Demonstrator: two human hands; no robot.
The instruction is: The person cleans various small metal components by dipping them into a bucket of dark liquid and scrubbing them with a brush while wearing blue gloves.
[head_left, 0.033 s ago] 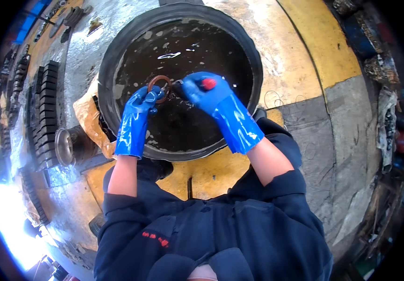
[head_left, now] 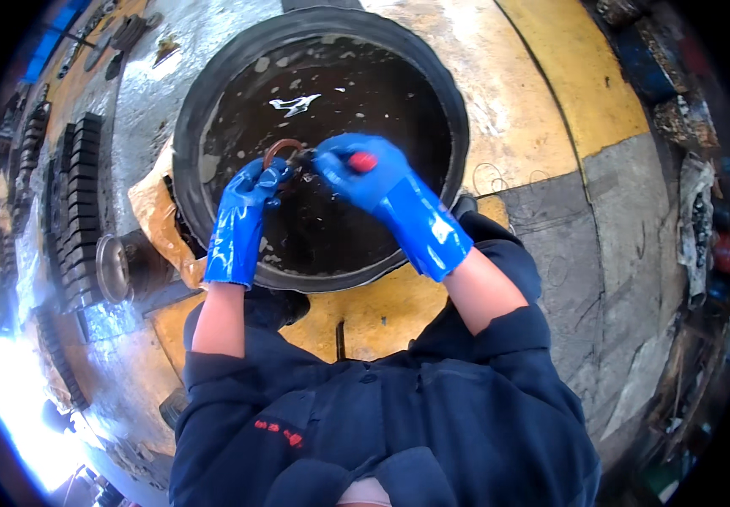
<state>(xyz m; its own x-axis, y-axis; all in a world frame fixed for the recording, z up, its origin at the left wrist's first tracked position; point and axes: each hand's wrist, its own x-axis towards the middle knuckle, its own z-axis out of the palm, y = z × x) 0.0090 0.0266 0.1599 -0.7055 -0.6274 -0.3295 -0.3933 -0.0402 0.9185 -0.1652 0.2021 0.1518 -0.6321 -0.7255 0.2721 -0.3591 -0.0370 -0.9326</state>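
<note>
A reddish-brown ring is held above the dark liquid in a wide black tub. My left hand, in a long blue rubber glove, has its fingers closed round the ring's near left side. In my right hand, gloved the same way, is a red-handled tool. The tool's dark end reaches left toward the ring's right side. Its exact kind is hidden by the glove and blurred, and I cannot tell whether it touches the ring.
Brown crumpled paper lies against the tub's left side, next to a round metal part. Farther left runs a row of black ridged blocks. A thin wire loop lies on the floor to the right. Clutter lines the right edge.
The ring has tipped, so its loop shows narrower than before. My right hand has moved slightly left with the tool. The whole view has shifted a little.
</note>
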